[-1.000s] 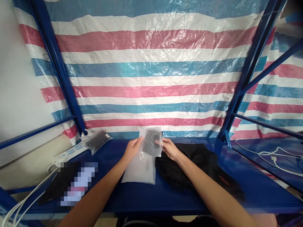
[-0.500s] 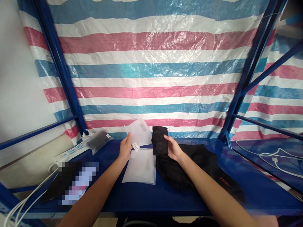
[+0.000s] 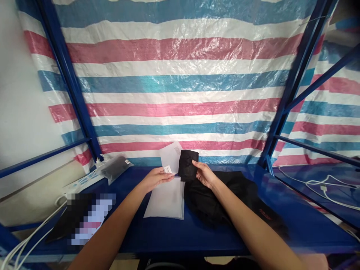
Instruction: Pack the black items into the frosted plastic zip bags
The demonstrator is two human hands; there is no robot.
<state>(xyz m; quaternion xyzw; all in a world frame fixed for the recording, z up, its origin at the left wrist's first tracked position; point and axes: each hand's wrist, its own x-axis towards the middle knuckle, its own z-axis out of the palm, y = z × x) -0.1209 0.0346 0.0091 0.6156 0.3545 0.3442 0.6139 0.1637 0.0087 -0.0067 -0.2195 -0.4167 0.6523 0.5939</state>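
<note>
My left hand (image 3: 156, 179) pinches the lower edge of a translucent white bag (image 3: 171, 155), which is held upright and has a small white label near my fingers. In my right hand (image 3: 205, 174) is a folded black cloth (image 3: 188, 165), gripped at its right side with the thumb in front. The cloth's left edge meets or overlaps the bag's right edge. Below them, a few flat translucent bags (image 3: 165, 200) lie stacked on the blue surface. A larger black garment (image 3: 236, 191) with small red lettering lies spread beneath my right forearm.
A filled translucent bag (image 3: 116, 168) and a white power strip (image 3: 81, 180) are at the left, near a pixelated object (image 3: 94, 219) and white cables. Blue metal posts (image 3: 70, 86) frame a striped sheet (image 3: 180, 82). A white cable lies at the far right.
My left hand has moved right, from the bag's left side to its lower edge. The bag has shifted right and turned, closer to the black cloth. The cloth has shifted slightly.
</note>
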